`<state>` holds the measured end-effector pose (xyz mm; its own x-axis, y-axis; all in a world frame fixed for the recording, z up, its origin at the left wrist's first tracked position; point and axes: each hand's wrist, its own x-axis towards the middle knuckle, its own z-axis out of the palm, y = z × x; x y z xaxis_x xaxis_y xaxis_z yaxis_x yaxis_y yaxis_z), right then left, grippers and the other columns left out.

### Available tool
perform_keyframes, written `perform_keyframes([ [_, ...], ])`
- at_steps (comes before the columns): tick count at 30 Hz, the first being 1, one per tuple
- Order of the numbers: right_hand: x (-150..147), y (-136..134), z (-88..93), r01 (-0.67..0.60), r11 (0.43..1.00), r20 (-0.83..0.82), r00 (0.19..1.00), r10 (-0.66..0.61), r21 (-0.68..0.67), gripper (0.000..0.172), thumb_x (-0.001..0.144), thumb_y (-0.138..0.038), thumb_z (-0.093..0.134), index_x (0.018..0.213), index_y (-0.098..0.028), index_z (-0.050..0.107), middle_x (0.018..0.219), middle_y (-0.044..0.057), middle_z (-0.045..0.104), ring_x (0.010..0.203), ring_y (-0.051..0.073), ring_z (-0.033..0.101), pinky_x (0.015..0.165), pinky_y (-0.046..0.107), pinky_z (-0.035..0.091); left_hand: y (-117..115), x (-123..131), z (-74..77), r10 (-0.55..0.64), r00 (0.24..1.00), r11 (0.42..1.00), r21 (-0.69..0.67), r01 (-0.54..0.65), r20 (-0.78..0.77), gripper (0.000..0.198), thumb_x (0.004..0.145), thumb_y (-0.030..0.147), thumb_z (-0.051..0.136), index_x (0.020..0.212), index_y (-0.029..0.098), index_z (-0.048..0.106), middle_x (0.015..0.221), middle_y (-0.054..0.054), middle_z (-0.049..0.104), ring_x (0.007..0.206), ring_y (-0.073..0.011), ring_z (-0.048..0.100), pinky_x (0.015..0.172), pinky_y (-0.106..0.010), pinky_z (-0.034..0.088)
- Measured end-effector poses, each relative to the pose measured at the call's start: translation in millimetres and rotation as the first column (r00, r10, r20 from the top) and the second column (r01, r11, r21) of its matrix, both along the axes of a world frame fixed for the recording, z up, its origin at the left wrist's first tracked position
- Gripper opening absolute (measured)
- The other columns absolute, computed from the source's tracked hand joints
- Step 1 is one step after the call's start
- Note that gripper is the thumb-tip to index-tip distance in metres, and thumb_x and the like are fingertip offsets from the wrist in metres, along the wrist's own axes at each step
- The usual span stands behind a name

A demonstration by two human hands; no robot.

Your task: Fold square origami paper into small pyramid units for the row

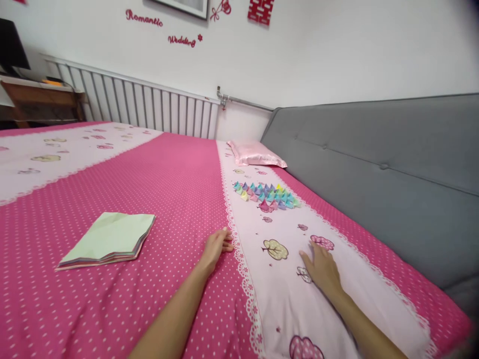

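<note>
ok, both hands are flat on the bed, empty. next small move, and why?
Probably: left hand slides left to the paper stack and lifts the top green sheet. It and the right hand lie empty on the bed cover, the stack is nearer the left hand, and the folded paper pieces ahead suggest sheets get folded singly.

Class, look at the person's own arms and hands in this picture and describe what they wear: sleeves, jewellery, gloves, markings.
The left forearm and right forearm are bare; no sleeve reaches into view. The left hand and right hand wear no gloves, and no ring, watch, bracelet or marking shows on them. The nails are too small to judge.
</note>
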<state>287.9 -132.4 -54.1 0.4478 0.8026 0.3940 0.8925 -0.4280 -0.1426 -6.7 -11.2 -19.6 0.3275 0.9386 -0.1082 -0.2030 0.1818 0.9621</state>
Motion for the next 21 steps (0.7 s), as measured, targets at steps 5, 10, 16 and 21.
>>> perform_keyframes([
  [5, -8, -77, -23.4, 0.06, 0.99, 0.101, 0.994, -0.048, -0.126, 0.056, 0.086, -0.048, 0.021, 0.129, -0.016, 0.041, 0.133, 0.012, 0.041, 0.123, 0.027, 0.034, 0.1, 0.042, 0.026, -35, -21, -0.4, -0.021, 0.999, 0.996, 0.091, 0.017, 0.042, 0.041, 0.077, 0.048, 0.051, 0.088, 0.009, 0.058, 0.08, -0.009, 0.062, 0.06, -0.0123, 0.058, 0.062, -0.027, 0.048],
  [10, -34, -99, -25.9, 0.092, 0.979, 0.163, 0.985, -0.062, -0.18, 0.055, 0.087, -0.045, 0.022, 0.131, -0.016, 0.037, 0.136, 0.011, 0.038, 0.125, 0.026, 0.032, 0.101, 0.043, 0.023, -96, -66, -6.5, -0.075, 0.973, 0.996, 0.06, 0.064, 0.22, 0.037, 0.079, 0.044, 0.05, 0.093, 0.011, 0.059, 0.082, -0.008, 0.063, 0.068, -0.0142, 0.059, 0.067, -0.028, 0.047],
  [16, -44, -96, -18.2, 0.115, 0.974, 0.183, 0.98, -0.08, -0.193, 0.053, 0.088, -0.042, 0.025, 0.131, -0.012, 0.037, 0.135, 0.015, 0.038, 0.124, 0.028, 0.032, 0.101, 0.043, 0.021, -189, -130, -33.1, -0.19, 0.957, 0.978, -0.043, 0.204, 0.22, 0.038, 0.082, 0.044, 0.046, 0.09, 0.012, 0.063, 0.084, -0.012, 0.064, 0.069, -0.017, 0.059, 0.066, -0.03, 0.045],
  [21, -54, -95, -9.0, 0.173, 0.952, 0.104, 0.983, -0.151, -0.254, 0.054, 0.089, -0.044, 0.023, 0.132, -0.014, 0.034, 0.137, 0.015, 0.035, 0.125, 0.028, 0.03, 0.1, 0.044, 0.019, -233, -154, -53.2, -0.167, 0.986, 0.985, -0.038, 0.167, -0.005, 0.034, 0.073, 0.046, 0.058, 0.083, 0.014, 0.066, 0.075, -0.008, 0.064, 0.065, -0.015, 0.056, 0.062, -0.025, 0.042],
])
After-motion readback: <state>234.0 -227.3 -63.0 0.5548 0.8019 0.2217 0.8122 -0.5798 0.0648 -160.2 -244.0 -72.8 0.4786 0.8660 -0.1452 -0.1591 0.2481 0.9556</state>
